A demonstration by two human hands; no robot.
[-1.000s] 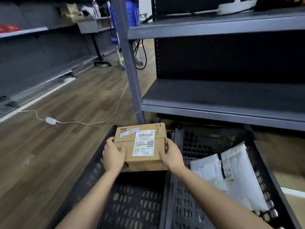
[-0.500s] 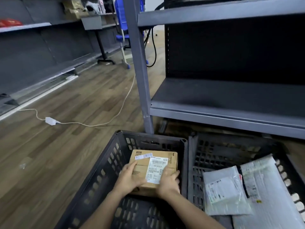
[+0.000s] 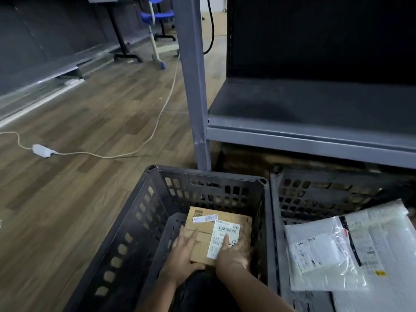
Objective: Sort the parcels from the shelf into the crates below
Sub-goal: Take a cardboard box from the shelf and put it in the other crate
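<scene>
A brown cardboard box (image 3: 202, 226) with two white labels lies low inside the left black crate (image 3: 126, 233). My left hand (image 3: 183, 255) lies flat on the box's near-left part, fingers spread. My right hand (image 3: 231, 252) rests on its near-right side, one finger across the big label. Whether the hands still grip the box or only touch it is unclear. The right black crate (image 3: 315, 194) holds a clear plastic mailer (image 3: 322, 255) and a larger white mailer (image 3: 382, 244). The grey shelf (image 3: 315, 131) above the crates shows no parcels.
The shelf's grey post (image 3: 195, 86) stands just behind the left crate. A white cable with an adapter (image 3: 41, 150) runs over the wooden floor at left. A blue chair (image 3: 157, 16) and a stand base are far back. Low grey shelving lines the left wall.
Both hands carried the box from above the left crate's rim down into it. My view tilted downward and closer to the crates.
</scene>
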